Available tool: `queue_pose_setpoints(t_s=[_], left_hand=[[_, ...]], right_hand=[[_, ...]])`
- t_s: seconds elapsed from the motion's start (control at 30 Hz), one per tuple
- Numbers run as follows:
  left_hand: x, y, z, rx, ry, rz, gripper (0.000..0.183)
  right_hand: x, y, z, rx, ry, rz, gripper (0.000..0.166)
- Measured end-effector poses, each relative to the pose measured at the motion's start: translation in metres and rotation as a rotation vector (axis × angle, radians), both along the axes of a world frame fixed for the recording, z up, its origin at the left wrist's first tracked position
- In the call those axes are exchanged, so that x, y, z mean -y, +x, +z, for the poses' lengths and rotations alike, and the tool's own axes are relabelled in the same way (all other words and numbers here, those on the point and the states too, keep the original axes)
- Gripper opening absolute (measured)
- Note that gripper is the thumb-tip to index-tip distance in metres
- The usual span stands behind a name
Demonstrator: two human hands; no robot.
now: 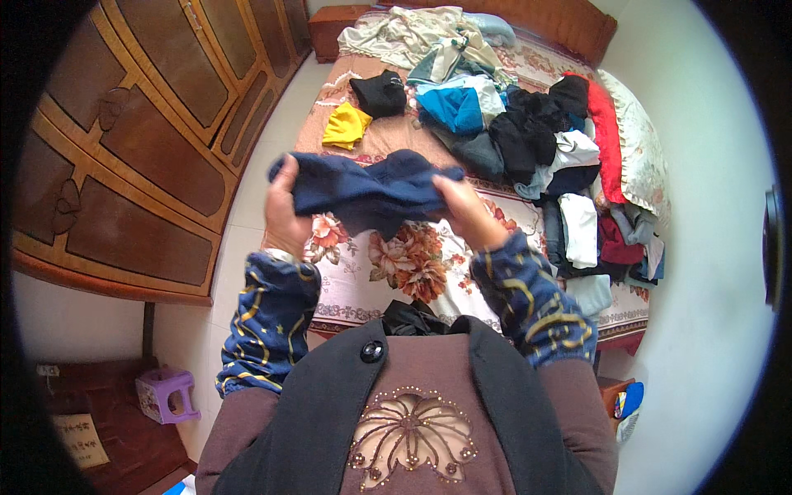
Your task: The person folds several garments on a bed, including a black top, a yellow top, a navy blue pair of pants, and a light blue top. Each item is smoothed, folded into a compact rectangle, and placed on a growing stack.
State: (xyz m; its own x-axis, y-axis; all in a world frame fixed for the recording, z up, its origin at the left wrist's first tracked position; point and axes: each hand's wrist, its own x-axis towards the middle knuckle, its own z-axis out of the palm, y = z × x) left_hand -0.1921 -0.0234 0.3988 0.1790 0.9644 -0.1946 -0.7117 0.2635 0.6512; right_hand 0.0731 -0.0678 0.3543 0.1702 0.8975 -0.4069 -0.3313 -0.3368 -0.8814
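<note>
A navy blue cloth garment is stretched sideways in the air above the bed, its lower middle hanging down. My left hand grips its left end, thumb on top. At the other end my right hand is closed on the cloth. Beyond it on the bed lie a yellow folded cloth and a black folded garment. To their right is a heap with a blue garment, black clothes and a white garment. Which kind of garment I hold, I cannot tell.
The bed has a floral sheet. Pillows stand against the right wall. Crumpled cream bedding lies near the headboard. A wooden wardrobe lines the left side; a purple plastic stool is at lower left.
</note>
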Motion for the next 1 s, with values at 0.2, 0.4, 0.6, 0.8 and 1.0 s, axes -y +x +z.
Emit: queue_pose_setpoints(t_s=[0.2, 0.4, 0.6, 0.8, 1.0], left_hand=[[-0.001, -0.065, 0.118, -0.011, 0.270, 0.443, 0.040], [0.040, -0.086, 0.124, -0.343, 0.696, 0.759, 0.049], [0.090, 0.005, -0.030, -0.414, 0.501, 0.248, 0.032], [0.153, 0.105, -0.189, -0.713, 0.279, -0.713, 0.026], [0.173, 0.099, -0.279, -0.966, 0.245, -0.779, 0.026]], right_hand=[[-0.118, -0.089, 0.118, -0.090, 0.459, 0.255, 0.015], [-0.154, -0.093, 0.171, 0.586, 1.437, 0.370, 0.038], [-0.158, -0.009, 0.123, -0.351, 0.506, 0.487, 0.021], [-0.103, 0.166, -0.084, 0.067, 0.082, -0.094, 0.014], [0.067, 0.240, -0.311, 0.312, -0.415, -0.403, 0.016]])
